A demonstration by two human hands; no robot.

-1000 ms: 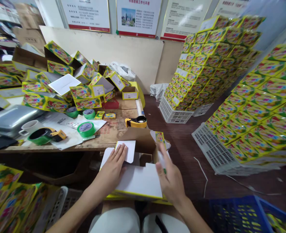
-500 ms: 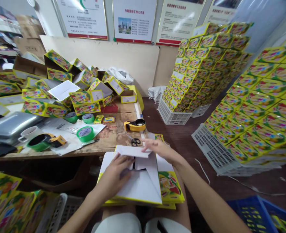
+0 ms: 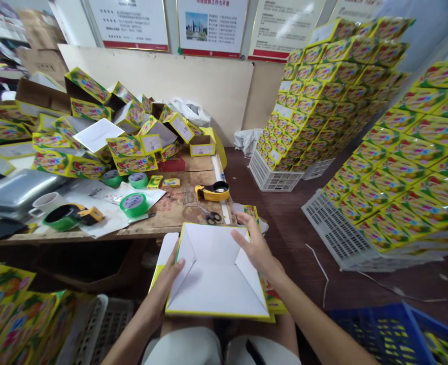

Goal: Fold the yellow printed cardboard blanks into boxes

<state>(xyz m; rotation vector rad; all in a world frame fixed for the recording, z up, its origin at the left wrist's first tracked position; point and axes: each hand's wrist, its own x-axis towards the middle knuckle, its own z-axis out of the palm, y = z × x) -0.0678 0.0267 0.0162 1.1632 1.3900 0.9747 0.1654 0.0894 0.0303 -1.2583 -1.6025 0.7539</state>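
Head view. A white-faced cardboard box with yellow edges [image 3: 216, 284] rests on the person's lap, before the worn wooden table [image 3: 174, 219], above printed yellow carton board [image 3: 276, 300]. Diagonal fold lines run inward from its corners.

The hands stand apart, one on each side. The left hand [image 3: 165, 284] lies along the left edge, thumb over the white face; its fingers are partly hidden, so whether it grips cannot be told. The right hand [image 3: 260, 251] is spread at the far right corner, thumb parted from the fingers, not closed around the box.

The step in hand appears to be settling the folded panels. It is best done with the left hand steadying the wall while the right works from the corner inward, easing each crease flat. Pressure should be even, since a hard push at the centre could buckle the thin board. The corners should be kept square, and the fingertips clear of the seams. The black-handled metal scissors [image 3: 213, 218] and the yellow-and-black tape dispenser [image 3: 205, 192] lie on the table, beyond the box.
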